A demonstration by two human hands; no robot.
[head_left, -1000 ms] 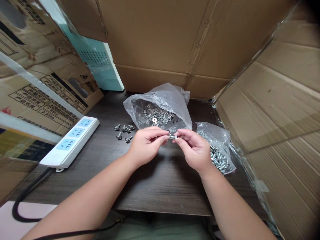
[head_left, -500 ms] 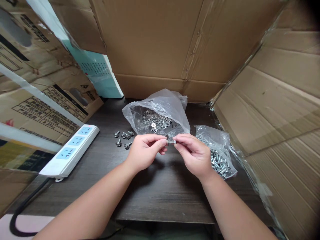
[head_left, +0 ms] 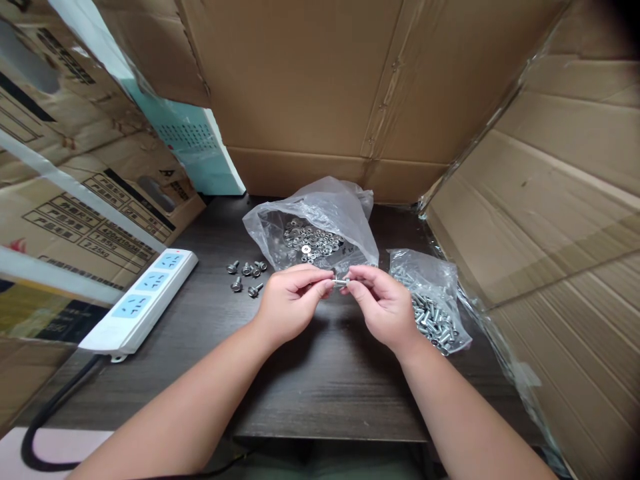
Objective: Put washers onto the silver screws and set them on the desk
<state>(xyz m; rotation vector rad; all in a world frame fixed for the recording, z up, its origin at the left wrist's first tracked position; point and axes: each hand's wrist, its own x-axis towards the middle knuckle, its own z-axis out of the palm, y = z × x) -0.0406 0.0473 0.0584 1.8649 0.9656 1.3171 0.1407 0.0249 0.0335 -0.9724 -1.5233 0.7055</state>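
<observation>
A small silver bolt (head_left: 341,283) lies level between my two hands, over the middle of the table. My right hand (head_left: 385,303) pinches its right end between thumb and fingers. My left hand (head_left: 290,300) pinches a washer (head_left: 335,282) at the bolt's left end; fingertips cover most of it. Left of my left hand, several bolts with washers on them (head_left: 247,269) stand or lie on the dark table. Just beyond my hands, an open clear plastic bag (head_left: 350,213) holds many loose washers (head_left: 315,241). Beside my right hand lies a second bag with many bolts (head_left: 436,323).
A white power strip (head_left: 143,303) with a black cable (head_left: 40,413) lies at the left. Cardboard walls (head_left: 320,80) enclose the table (head_left: 325,393) on the left, back and right. A light-blue book or board (head_left: 200,147) leans at the back left.
My right hand has moved slightly left, closer to my left hand, and its fingers now cover more of the bolt. The loose pieces on the table stay put.
</observation>
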